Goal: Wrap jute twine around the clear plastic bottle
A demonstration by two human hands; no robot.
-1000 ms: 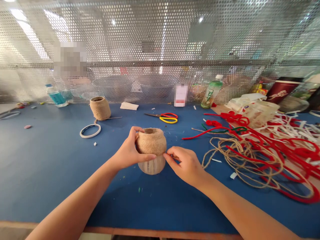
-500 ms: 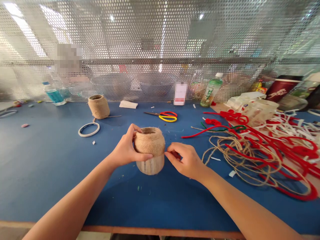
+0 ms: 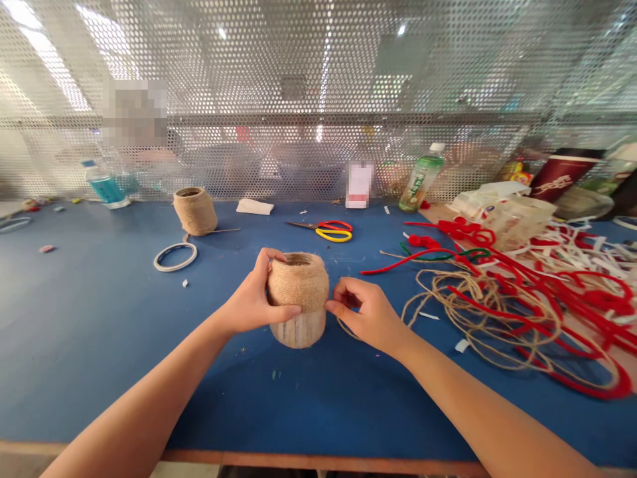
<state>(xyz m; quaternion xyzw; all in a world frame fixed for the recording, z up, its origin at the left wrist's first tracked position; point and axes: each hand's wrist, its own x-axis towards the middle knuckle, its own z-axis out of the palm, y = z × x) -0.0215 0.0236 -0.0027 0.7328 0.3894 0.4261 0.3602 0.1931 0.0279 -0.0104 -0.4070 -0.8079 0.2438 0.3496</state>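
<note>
Left fingers clasp the jute-wrapped vessel at 9 o'clock, bracing it; right fingers pinch at its 3 o'clock wrap edge, beside a jute strand; grip on strand unclear.

I see bright, even light coming down from the ceiling lamps, glaring white through the perforated metal screen. Shadows stay soft on the blue tabletop. My wide lens bows the edges, and 1 pixelated patch blurs the far side.
</note>
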